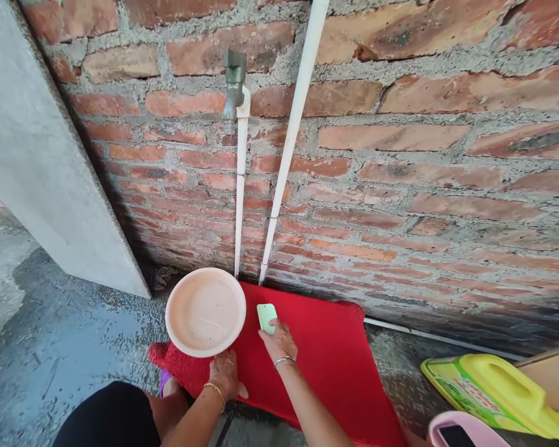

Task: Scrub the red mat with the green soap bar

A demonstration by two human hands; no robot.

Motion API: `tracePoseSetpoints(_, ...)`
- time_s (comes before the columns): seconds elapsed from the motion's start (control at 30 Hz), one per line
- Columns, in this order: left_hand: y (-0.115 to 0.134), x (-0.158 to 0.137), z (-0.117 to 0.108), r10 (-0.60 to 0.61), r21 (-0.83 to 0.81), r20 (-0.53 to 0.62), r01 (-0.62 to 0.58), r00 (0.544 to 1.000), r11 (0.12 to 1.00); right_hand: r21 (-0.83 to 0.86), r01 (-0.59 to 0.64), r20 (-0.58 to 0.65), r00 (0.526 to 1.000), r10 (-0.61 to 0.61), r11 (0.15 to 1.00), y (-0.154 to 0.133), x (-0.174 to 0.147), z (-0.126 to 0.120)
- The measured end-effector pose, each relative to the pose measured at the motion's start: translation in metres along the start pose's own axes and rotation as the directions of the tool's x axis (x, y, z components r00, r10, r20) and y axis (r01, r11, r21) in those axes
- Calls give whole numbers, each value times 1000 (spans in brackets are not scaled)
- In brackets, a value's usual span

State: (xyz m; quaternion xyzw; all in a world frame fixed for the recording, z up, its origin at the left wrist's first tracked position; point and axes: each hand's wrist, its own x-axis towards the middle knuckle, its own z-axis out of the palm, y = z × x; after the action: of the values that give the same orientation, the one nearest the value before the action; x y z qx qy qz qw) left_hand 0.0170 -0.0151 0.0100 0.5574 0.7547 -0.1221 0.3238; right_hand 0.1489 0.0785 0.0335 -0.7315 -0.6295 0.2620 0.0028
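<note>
A red mat [323,354] with a shaggy folded edge is spread low against the brick wall. On its left part stands a round pale-pink basin [207,313] with a little clear liquid inside. My left hand [224,375], a gold-coloured bangle at the wrist, rests on the mat just below the basin's rim. Its thumb points out to the right, and the other fingers are partly hidden. My right hand [279,343], with a silver bangle, grips a light green rounded block [266,316] over the mat. The block's underside cannot be seen.
Above the basin a metal tap [233,90] juts from the wall beside white pipes [291,143]. A grey slab [60,149] leans at left over wet floor [88,329]. At right lie a yellow jug [494,391] and a pink container [466,422] holding a dark object.
</note>
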Motion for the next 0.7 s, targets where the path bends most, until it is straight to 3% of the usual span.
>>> tracePoseSetpoints(0.1,1,-2,-5,-3,-11,-9,3,1000,1000,1,89,29,996,-89,996,-25,5,8)
tracePoseSetpoints(0.2,4,-4,-11,-40,-3,6,40,999,999,-7,138,47,989,-137,990,-23,14,7)
tracePoseSetpoints(0.37,7,-7,-16,-45,-7,11,45,999,999,71,-98,-119,987,106,993,36,25,-12)
tracePoseSetpoints(0.43,5,-7,-14,-29,-8,-3,29,1000,1000,115,-119,-164,977,137,986,41,23,-13)
tracePoseSetpoints(0.53,2,-6,-10,-10,5,-24,10,1000,1000,124,-13,-150,988,31,992,14,18,-4)
tracePoseSetpoints(0.63,2,-4,-7,-6,22,-36,7,999,1000,86,116,-40,993,-113,990,-18,20,6)
tracePoseSetpoints(0.7,3,-2,-6,-8,30,-30,9,1000,1000,65,141,7,990,-142,988,-18,23,6)
